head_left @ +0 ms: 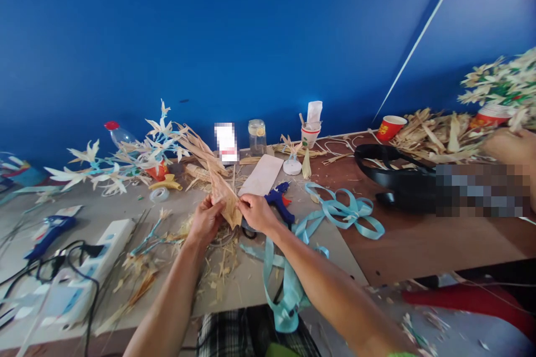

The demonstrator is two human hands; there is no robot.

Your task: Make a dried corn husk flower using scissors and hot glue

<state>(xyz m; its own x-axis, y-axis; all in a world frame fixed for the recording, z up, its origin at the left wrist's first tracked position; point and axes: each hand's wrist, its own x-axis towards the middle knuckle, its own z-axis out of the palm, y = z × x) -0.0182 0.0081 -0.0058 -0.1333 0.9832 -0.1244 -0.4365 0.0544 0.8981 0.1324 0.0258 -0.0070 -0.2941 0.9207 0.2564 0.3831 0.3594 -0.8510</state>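
Observation:
My left hand (206, 217) and my right hand (256, 212) meet over the middle of the table. Between them they hold a dry corn husk (228, 203), pale tan and spread out, its pointed end up. The left fingers pinch its left edge and the right fingers pinch its right edge. Just right of my right hand lies a blue glue gun (280, 201). Scissors (250, 231) are partly hidden beneath the husk and my right hand. Loose husk scraps (221, 270) litter the table below my hands.
Light blue ribbon (288, 284) runs over the table's front edge. A power strip (98, 268) and a second glue gun (51, 234) lie left. Husk flowers (96, 164) stand at back left. A black bag-like object (402, 181) and another person's hand (508, 148) are at right.

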